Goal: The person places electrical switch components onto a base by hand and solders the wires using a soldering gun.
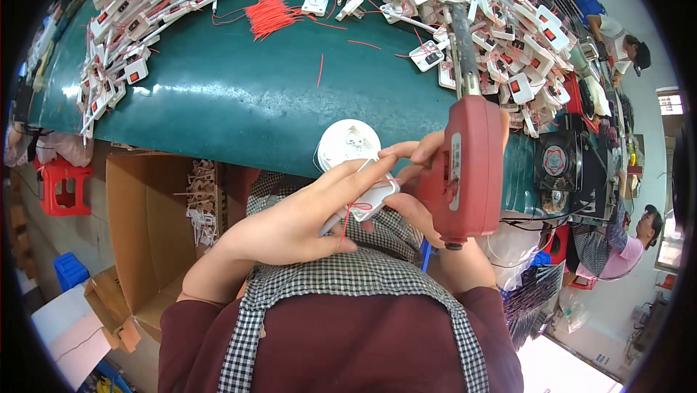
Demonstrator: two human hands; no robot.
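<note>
My left hand (290, 226) is closed around a small white plug housing (372, 200), with a loop of thin red wire (359, 206) across it. My right hand (414, 204) is partly hidden beneath a red soldering gun (472, 168), whose metal barrel points away from me. Its fingers curl around the gun's left side, and the fingertips meet the housing's right edge. The gun's grip is out of sight. Just beyond my hands stands a round white holder (350, 140) with a white part inside it.
White plug housings with red switches (519, 88) pile along the far and right of the green table (232, 95). A red wire bundle (270, 17) and a lone white plug (315, 2) lie there. A cardboard box (145, 226) stands left; co-workers (617, 244) sit right.
</note>
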